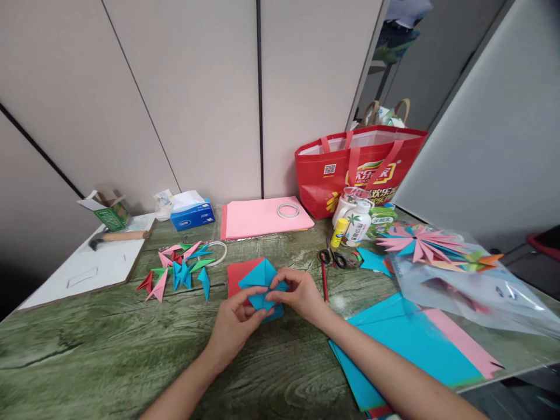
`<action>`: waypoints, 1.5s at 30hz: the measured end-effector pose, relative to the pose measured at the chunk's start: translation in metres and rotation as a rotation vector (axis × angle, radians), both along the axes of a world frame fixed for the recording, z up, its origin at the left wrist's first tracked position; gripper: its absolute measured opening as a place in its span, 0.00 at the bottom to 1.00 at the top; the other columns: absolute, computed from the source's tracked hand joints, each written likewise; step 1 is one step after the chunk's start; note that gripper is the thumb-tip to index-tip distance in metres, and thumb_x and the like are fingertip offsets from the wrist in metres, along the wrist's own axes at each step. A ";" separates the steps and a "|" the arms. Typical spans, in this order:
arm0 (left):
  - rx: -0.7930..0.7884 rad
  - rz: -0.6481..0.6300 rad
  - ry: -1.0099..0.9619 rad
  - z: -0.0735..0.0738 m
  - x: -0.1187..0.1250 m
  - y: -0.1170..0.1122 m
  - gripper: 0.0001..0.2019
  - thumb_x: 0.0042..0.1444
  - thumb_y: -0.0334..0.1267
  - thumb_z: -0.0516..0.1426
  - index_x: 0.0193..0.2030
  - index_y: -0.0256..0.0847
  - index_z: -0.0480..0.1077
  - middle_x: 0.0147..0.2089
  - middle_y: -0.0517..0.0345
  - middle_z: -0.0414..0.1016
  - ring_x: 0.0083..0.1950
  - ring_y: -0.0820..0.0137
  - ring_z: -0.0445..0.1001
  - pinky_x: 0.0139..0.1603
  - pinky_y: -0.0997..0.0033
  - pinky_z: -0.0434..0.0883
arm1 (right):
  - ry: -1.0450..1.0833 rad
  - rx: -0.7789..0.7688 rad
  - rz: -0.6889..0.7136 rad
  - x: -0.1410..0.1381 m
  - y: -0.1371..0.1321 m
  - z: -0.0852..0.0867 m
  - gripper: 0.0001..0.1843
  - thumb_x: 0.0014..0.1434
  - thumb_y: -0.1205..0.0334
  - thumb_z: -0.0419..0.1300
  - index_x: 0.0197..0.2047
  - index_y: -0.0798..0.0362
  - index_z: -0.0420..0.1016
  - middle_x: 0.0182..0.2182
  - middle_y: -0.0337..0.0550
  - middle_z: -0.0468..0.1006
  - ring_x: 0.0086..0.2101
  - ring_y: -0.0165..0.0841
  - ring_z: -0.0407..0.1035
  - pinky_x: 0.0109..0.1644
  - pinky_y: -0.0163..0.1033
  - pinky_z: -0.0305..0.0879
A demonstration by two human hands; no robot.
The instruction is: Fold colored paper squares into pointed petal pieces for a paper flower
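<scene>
Two bare arms are closest. The left hand pinches the near left part of the folded blue paper (can't tell its long way). It sits between both hands, partly covering red paper. The right hand, just as near, pinches its right side.

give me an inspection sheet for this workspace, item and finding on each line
Surface: green wood-grain table
Work: blue paper, folded, held up; red sheets partly hidden by it
Clutter: folded pieces loose at left; hammer on white board; scissors and glue stick at right; paper flower on plastic bag
Hands: left hand and right hand both pinch the blue paper
Cables: nothing seen
Surroundings: pale panels behind; red bag stands near them
</scene>
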State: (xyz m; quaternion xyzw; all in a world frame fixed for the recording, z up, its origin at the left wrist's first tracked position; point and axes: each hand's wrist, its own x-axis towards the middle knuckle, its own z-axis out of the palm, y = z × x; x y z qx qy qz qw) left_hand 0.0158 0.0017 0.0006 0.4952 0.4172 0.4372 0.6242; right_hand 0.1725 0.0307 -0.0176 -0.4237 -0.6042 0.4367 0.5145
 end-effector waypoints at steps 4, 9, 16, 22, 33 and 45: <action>-0.005 0.023 0.023 -0.001 0.000 0.000 0.16 0.38 0.35 0.64 0.38 0.39 0.73 0.34 0.56 0.80 0.36 0.63 0.78 0.45 0.62 0.72 | -0.050 0.077 -0.022 0.000 0.000 -0.001 0.12 0.38 0.55 0.68 0.22 0.54 0.73 0.22 0.38 0.68 0.25 0.29 0.62 0.24 0.31 0.58; 0.010 0.048 0.047 -0.002 -0.002 0.002 0.16 0.39 0.34 0.64 0.39 0.39 0.73 0.33 0.56 0.80 0.35 0.65 0.78 0.41 0.67 0.73 | -0.078 0.131 0.039 0.003 0.000 0.002 0.11 0.41 0.57 0.68 0.25 0.54 0.73 0.26 0.40 0.69 0.29 0.30 0.64 0.28 0.32 0.60; 0.071 0.079 0.072 -0.005 -0.006 0.005 0.15 0.41 0.33 0.63 0.39 0.40 0.73 0.33 0.56 0.80 0.34 0.65 0.77 0.36 0.71 0.72 | -0.182 0.194 0.148 0.005 -0.003 0.006 0.16 0.42 0.69 0.64 0.37 0.52 0.69 0.37 0.42 0.67 0.36 0.32 0.65 0.33 0.33 0.64; 0.104 0.083 0.107 -0.008 -0.005 0.002 0.14 0.42 0.32 0.62 0.39 0.40 0.73 0.32 0.57 0.80 0.33 0.67 0.78 0.34 0.74 0.73 | -0.113 0.128 0.123 0.000 -0.007 0.002 0.22 0.42 0.73 0.61 0.41 0.50 0.64 0.37 0.40 0.67 0.33 0.29 0.64 0.30 0.31 0.62; 0.087 0.099 0.109 -0.002 -0.003 0.002 0.11 0.39 0.33 0.63 0.34 0.38 0.77 0.35 0.56 0.80 0.37 0.61 0.78 0.42 0.65 0.73 | 0.172 -0.083 0.274 0.008 0.003 0.004 0.27 0.42 0.72 0.64 0.45 0.49 0.59 0.36 0.39 0.73 0.30 0.28 0.69 0.30 0.32 0.65; -0.003 0.091 0.011 -0.004 -0.006 0.005 0.16 0.39 0.34 0.64 0.39 0.38 0.75 0.36 0.54 0.80 0.38 0.61 0.77 0.45 0.64 0.72 | 0.377 -0.238 0.416 0.020 0.009 0.012 0.22 0.47 0.61 0.64 0.46 0.50 0.63 0.36 0.42 0.74 0.31 0.31 0.72 0.38 0.41 0.69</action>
